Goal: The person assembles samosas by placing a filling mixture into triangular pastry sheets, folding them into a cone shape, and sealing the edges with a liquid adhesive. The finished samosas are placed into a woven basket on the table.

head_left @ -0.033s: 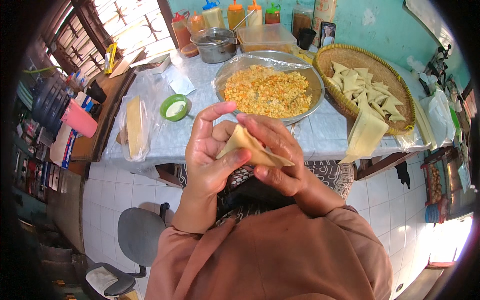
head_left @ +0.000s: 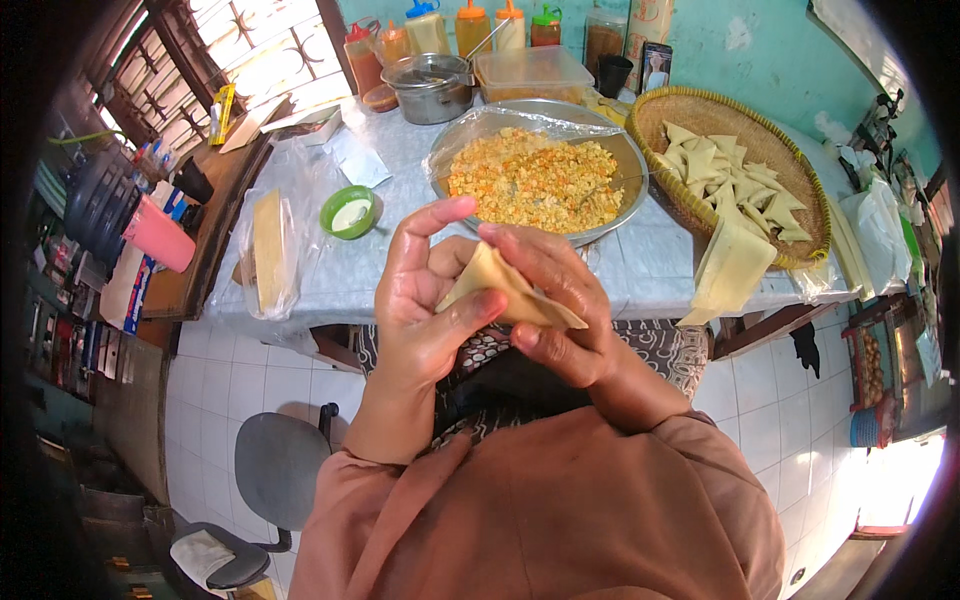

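My left hand [head_left: 420, 300] and my right hand [head_left: 565, 305] together hold a pale yellow pastry sheet [head_left: 495, 280] folded into a pointed cone shape, above my lap and just in front of the table edge. My left thumb and fingers pinch its left side; my right fingers wrap over its top and right side. Straight beyond my hands stands a wide metal bowl [head_left: 632, 165] of orange and yellow crumbly filling [head_left: 535, 180]. To its right, a round woven basket [head_left: 655, 115] holds several folded pastry triangles [head_left: 735, 180].
A stack of flat pastry sheets [head_left: 730, 270] hangs over the table [head_left: 640, 265] edge at right. A small green bowl of white paste [head_left: 348, 212] and bagged sheets [head_left: 268, 250] lie at left. A pot [head_left: 432, 88], a plastic box [head_left: 530, 72] and sauce bottles [head_left: 470, 25] stand behind. A grey chair [head_left: 275, 465] is lower left.
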Action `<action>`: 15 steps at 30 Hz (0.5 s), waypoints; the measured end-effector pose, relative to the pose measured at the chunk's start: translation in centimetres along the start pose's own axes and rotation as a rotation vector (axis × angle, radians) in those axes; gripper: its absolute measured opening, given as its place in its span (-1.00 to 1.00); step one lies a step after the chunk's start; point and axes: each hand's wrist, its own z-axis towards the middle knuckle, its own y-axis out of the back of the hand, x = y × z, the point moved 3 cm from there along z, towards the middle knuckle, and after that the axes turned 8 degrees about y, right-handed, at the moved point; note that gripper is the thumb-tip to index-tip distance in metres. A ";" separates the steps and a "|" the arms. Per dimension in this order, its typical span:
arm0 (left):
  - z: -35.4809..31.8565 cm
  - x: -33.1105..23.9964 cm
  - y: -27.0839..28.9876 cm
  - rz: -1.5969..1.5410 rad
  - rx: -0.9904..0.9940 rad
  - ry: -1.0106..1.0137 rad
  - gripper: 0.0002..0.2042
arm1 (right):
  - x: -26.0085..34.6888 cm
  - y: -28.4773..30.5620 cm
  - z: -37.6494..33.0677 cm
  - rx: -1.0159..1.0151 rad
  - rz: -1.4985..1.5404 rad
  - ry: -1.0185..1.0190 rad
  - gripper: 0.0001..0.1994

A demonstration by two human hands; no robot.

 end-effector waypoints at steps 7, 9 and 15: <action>0.9 2.5 -1.0 -0.015 -0.101 0.087 -0.45 | -0.1 1.2 -1.6 -0.070 -0.123 -0.003 -0.46; 0.9 2.9 -1.4 -0.012 -0.135 0.095 -0.47 | -0.1 1.1 -2.0 -0.092 -0.196 -0.005 -0.45; 1.0 3.4 -1.4 -0.036 -0.252 0.223 -0.52 | 0.7 1.6 -1.7 0.032 -0.699 -0.028 -0.37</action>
